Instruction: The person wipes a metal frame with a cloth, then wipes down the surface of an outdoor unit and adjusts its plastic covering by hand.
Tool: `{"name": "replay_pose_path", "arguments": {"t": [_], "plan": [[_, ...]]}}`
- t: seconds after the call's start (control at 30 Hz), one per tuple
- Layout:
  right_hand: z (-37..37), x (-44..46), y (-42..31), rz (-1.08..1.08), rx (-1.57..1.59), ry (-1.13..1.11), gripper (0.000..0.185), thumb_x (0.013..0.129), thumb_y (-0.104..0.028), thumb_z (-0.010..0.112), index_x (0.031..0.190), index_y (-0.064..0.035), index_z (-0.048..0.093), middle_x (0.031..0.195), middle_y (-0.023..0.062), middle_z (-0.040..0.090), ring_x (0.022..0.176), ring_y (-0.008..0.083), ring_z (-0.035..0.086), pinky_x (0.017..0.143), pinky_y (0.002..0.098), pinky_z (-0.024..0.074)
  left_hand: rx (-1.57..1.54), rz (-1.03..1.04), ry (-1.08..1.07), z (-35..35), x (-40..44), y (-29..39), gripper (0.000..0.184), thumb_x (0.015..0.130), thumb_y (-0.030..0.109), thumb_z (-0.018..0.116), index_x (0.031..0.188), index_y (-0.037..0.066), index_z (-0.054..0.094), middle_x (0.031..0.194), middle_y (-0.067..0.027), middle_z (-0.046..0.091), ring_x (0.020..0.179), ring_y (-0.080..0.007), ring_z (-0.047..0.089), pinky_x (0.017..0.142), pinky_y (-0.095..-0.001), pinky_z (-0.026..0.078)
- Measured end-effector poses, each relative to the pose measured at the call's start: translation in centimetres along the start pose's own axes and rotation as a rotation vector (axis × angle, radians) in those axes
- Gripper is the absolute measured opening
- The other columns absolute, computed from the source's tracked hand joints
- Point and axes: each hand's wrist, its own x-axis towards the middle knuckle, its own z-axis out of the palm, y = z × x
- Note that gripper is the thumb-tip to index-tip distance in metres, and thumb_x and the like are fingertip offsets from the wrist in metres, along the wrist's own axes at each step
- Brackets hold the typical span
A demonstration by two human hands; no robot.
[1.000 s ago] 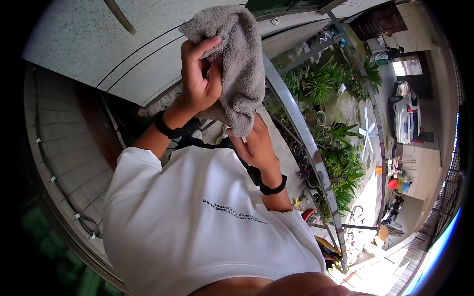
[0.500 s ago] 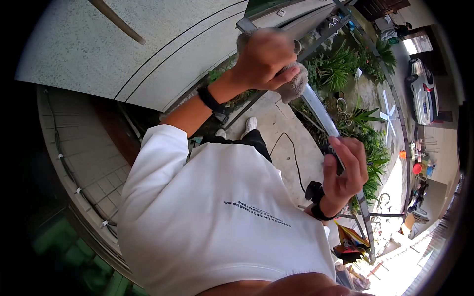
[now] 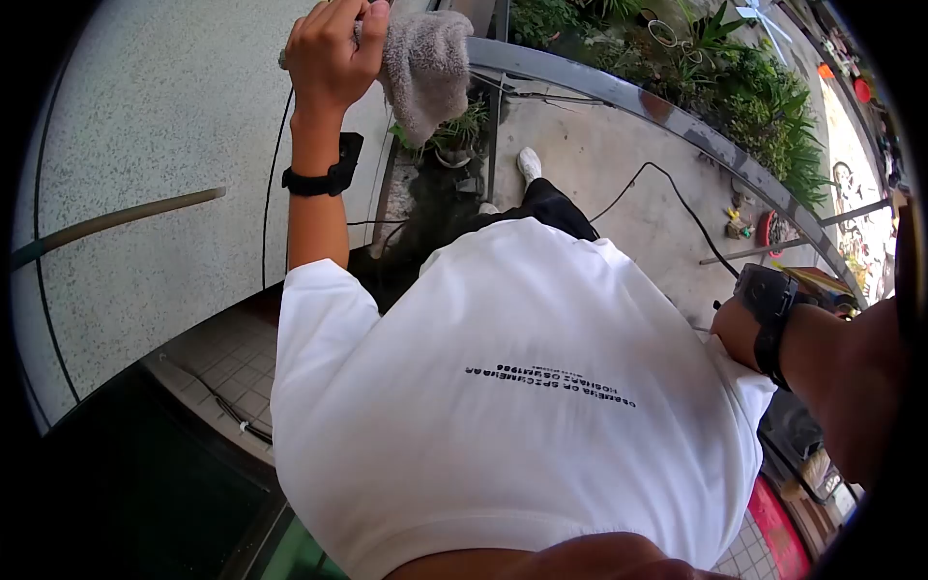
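My left hand [image 3: 334,48], raised at the upper left, is closed on a grey terry cloth [image 3: 425,72]. Part of the cloth hangs down to the right of the thumb. Close beside it runs a grey metal bar [image 3: 599,89], bowed by the lens; whether cloth and bar touch I cannot tell. My right hand [image 3: 855,377] is lifted close to the camera at the right edge, dark and cut off, with its fingers hidden. Black wrist-worn devices sit on my left wrist [image 3: 329,174] and right wrist [image 3: 771,314].
A speckled pale panel [image 3: 155,126] fills the left side, with a thin pole [image 3: 126,222] before it. Beyond the bar grow green plants [image 3: 754,106]. A black cable [image 3: 667,174] lies on the concrete floor [image 3: 580,145] near my white shoe [image 3: 529,164].
My left hand has moved left in view with the cloth, its forearm now upright. My right hand has left the bar and come up close to the camera. The view has shifted.
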Motion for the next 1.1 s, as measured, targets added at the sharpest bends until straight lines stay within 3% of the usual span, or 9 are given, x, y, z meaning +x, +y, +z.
{"name": "replay_pose_path", "arguments": {"t": [0.27, 0.3, 0.5, 0.63, 0.73, 0.8, 0.9, 1.03, 1.1], "plan": [[-1.3, -1.0, -0.2, 0.094, 0.007, 0.030, 0.015, 0.102, -0.020, 0.054, 0.105, -0.0057, 0.059, 0.091, 0.0133, 0.068, 0.078, 0.0204, 0.063, 0.072, 0.0386, 0.0509, -0.050, 0.188, -0.056, 0.3, 0.3, 2.6, 0.056, 0.097, 0.062, 0.055, 0.091, 0.007, 0.066, 0.098, -0.0073, 0.056, 0.090, -0.0275, 0.055, 0.076, -0.0382, 0.047], [-1.9, -1.1, -0.7, 0.101, -0.001, 0.029, 0.014, 0.102, -0.019, 0.054, 0.103, -0.0059, 0.060, 0.090, 0.0127, 0.068, 0.078, 0.0195, 0.063, 0.072, 0.0379, 0.0506, -0.056, 0.211, -0.014, 0.3, 0.5, 1.8, 0.056, 0.097, 0.063, 0.056, 0.086, 0.008, 0.064, 0.089, -0.0054, 0.052, 0.083, -0.0247, 0.051, 0.072, -0.0374, 0.044], [-5.9, -2.9, -3.6, 0.170, -0.077, 0.101, 0.015, 0.100, -0.015, 0.054, 0.091, -0.0070, 0.063, 0.084, 0.0089, 0.069, 0.074, 0.0141, 0.062, 0.070, 0.0337, 0.0493, -0.067, 0.086, -0.026, -0.8, -0.3, -0.6, 0.057, 0.105, 0.052, 0.048, 0.082, 0.000, 0.052, 0.087, -0.0103, 0.046, 0.082, -0.0267, 0.047, 0.074, -0.0367, 0.042], [-7.4, -5.0, -2.7, 0.178, -0.070, 0.150, 0.020, 0.100, -0.013, 0.054, 0.084, -0.0077, 0.066, 0.080, 0.0063, 0.069, 0.072, 0.0105, 0.062, 0.069, 0.0308, 0.0484, -0.121, 0.016, -0.035, -1.0, 0.2, 1.5, 0.059, 0.101, 0.052, 0.056, 0.075, 0.000, 0.050, 0.082, -0.0092, 0.043, 0.073, -0.0241, 0.046, 0.064, -0.0353, 0.039], [-7.6, -6.8, -2.9, 0.175, -0.133, 0.333, 0.034, 0.095, -0.019, 0.054, 0.062, -0.0231, 0.060, 0.062, -0.0077, 0.064, 0.051, -0.0005, 0.052, 0.054, 0.0151, 0.0388, -0.227, 0.080, -0.114, 0.2, 1.3, 6.2, 0.063, 0.097, 0.059, 0.057, 0.074, 0.001, 0.050, 0.080, -0.0086, 0.042, 0.070, -0.0247, 0.045, 0.059, -0.0358, 0.038], [-8.7, -7.2, -4.5, 0.204, -0.172, 0.371, 0.038, 0.094, -0.021, 0.054, 0.057, -0.0273, 0.059, 0.057, -0.0112, 0.063, 0.044, -0.0030, 0.050, 0.049, 0.0109, 0.0365, -0.298, 0.127, -0.151, 1.6, 2.0, 10.4, 0.066, 0.091, 0.065, 0.058, 0.073, 0.002, 0.050, 0.079, -0.0080, 0.042, 0.069, -0.0256, 0.045, 0.058, -0.0366, 0.037], [-10.5, -8.0, -6.4, 0.226, -0.188, 0.366, 0.032, 0.096, -0.022, 0.053, 0.064, -0.0245, 0.061, 0.059, -0.0077, 0.064, 0.045, 0.0003, 0.052, 0.049, 0.0137, 0.0391, -0.374, 0.227, -0.127, 4.0, 3.7, 16.3, 0.070, 0.077, 0.075, 0.060, 0.071, 0.006, 0.049, 0.076, -0.0065, 0.042, 0.069, -0.0251, 0.044, 0.057, -0.0371, 0.037], [-12.2, -9.6, -5.1, 0.223, -0.282, 0.359, 0.007, 0.091, -0.019, 0.060, 0.083, -0.0176, 0.060, 0.074, -0.0012, 0.066, 0.057, 0.0088, 0.057, 0.057, 0.0204, 0.0437, -0.382, 0.249, -0.177, 6.5, 5.0, 22.2, 0.061, 0.077, 0.064, 0.072, 0.072, 0.007, 0.051, 0.074, -0.0049, 0.043, 0.070, -0.0241, 0.044, 0.057, -0.0357, 0.038], [-13.0, -11.3, -2.9, 0.220, -0.351, 0.360, 0.007, 0.088, -0.017, 0.064, 0.093, -0.0141, 0.060, 0.081, 0.0021, 0.067, 0.064, 0.0130, 0.059, 0.061, 0.0237, 0.0460, -0.408, 0.312, -0.143, 7.3, 6.0, 24.9, 0.055, 0.077, 0.057, 0.078, 0.073, 0.007, 0.053, 0.074, -0.0043, 0.043, 0.070, -0.0235, 0.044, 0.059, -0.0356, 0.040]]}}
